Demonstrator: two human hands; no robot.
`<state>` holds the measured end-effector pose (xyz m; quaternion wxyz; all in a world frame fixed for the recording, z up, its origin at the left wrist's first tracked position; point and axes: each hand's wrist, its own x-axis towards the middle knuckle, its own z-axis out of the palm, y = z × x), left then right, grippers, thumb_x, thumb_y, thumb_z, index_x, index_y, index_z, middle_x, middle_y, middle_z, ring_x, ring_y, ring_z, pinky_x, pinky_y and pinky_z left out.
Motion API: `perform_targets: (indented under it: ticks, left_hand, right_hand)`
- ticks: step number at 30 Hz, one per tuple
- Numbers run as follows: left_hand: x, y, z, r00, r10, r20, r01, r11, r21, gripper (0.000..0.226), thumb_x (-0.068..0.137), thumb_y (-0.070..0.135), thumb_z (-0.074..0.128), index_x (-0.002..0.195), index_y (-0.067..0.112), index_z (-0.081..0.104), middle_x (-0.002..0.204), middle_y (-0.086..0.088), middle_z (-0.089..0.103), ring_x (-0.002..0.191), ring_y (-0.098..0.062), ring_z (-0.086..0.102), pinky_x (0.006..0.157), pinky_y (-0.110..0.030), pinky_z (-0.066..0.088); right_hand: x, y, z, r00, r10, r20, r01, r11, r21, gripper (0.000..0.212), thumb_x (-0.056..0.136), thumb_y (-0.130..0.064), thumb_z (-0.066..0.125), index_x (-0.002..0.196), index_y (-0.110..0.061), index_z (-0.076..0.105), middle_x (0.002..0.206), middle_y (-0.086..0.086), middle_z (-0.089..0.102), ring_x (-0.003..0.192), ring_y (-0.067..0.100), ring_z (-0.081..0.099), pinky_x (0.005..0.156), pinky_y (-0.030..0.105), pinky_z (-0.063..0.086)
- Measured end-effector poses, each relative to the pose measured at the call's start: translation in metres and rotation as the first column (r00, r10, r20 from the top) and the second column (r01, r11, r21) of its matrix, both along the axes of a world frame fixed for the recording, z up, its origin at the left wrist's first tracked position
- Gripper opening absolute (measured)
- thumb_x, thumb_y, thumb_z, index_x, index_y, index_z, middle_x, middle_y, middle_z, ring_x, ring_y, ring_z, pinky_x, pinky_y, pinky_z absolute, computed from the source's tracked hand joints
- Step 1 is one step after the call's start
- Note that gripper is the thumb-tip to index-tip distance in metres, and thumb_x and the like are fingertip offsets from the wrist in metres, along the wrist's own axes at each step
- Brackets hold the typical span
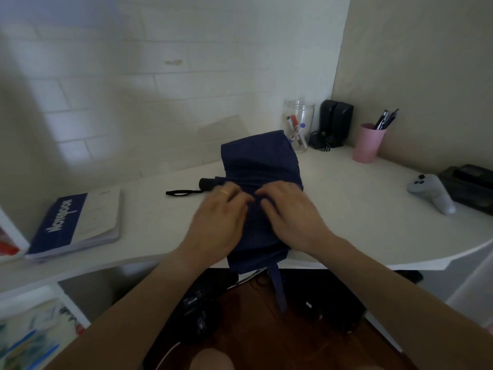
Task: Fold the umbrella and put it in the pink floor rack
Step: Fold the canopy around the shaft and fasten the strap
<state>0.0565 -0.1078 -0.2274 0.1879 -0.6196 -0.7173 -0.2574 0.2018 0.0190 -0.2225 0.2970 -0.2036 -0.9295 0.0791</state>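
Head view shows the navy umbrella (262, 166) lying on the worktop (346, 209), long axis near-to-far, handle at left, with left hand (218, 220) and right hand (289, 212) close together, fingers curled pinching its fabric; rack unseen.

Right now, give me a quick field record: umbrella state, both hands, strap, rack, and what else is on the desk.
umbrella: navy, collapsed, lying on the white desk, canopy loose, not yet rolled
handle: black, points left, wrist loop on desk
left hand: on the canopy, fingers curled into the fabric
right hand: on the canopy, fingers curled into the fabric
closing strap: hangs over the desk edge, unfastened
pink floor rack: not in view
nearby: notebook, pink cup, game controller
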Motion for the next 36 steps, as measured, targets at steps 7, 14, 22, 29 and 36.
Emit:
perform_targets:
  ticks: [7,14,22,29,36]
  left_hand:
    - [-0.008,-0.010,-0.051,1.000,0.022,-0.008,-0.023,0.852,-0.524,0.087,0.084,0.071,-0.015,0.161,0.031,-0.003,0.170,0.009,-0.007,0.157,-0.009,-0.007,0.128,-0.036,0.000]
    - [-0.013,-0.009,-0.033,1.000,0.000,-0.027,-0.014,0.845,-0.534,0.073,0.098,0.071,0.021,0.161,0.036,0.014,0.171,0.008,0.007,0.157,-0.013,0.010,0.127,-0.033,0.009]
    - [-0.037,0.029,-0.007,0.841,0.181,0.510,-0.298,0.942,0.156,0.020,0.084,0.039,0.076,0.094,0.023,0.068,0.102,0.005,0.063,0.093,-0.014,0.060,0.079,-0.028,0.045]
    - [-0.061,0.042,-0.011,0.945,0.106,0.309,-0.116,0.993,0.013,0.033,0.081,0.020,0.078,0.112,0.025,0.069,0.116,0.000,0.063,0.109,-0.022,0.055,0.094,-0.033,0.048]
    - [-0.052,0.018,-0.025,0.980,0.072,0.184,-0.088,0.993,0.082,0.016,0.085,0.019,0.074,0.098,0.027,0.069,0.102,0.008,0.063,0.093,-0.016,0.060,0.078,-0.033,0.053]
  right_hand:
    - [0.018,0.014,-0.048,0.849,0.036,0.527,-0.018,0.999,-0.040,0.069,0.100,-0.060,0.014,0.159,-0.028,-0.003,0.167,-0.008,-0.009,0.153,0.010,-0.011,0.123,0.030,-0.007]
    - [0.018,0.030,-0.014,0.998,0.032,0.055,-0.022,0.986,-0.164,0.047,0.091,-0.052,0.058,0.131,-0.029,0.061,0.137,-0.008,0.060,0.124,0.012,0.056,0.107,0.033,0.045]
    - [-0.022,0.077,0.052,0.906,-0.393,-0.154,0.119,0.587,-0.801,0.054,0.072,-0.033,0.087,0.116,-0.015,0.061,0.103,0.001,0.068,0.096,0.020,0.067,0.089,0.041,0.058]
    - [-0.021,0.079,0.054,0.932,-0.218,-0.288,-0.102,0.606,-0.789,0.028,0.080,-0.015,0.079,0.107,-0.012,0.073,0.101,-0.001,0.073,0.089,0.014,0.067,0.068,0.018,0.051]
    - [-0.018,0.057,0.057,0.916,-0.202,-0.346,-0.148,0.631,-0.761,0.017,0.078,-0.021,0.083,0.089,-0.020,0.071,0.090,-0.001,0.070,0.088,0.015,0.066,0.076,0.023,0.055]
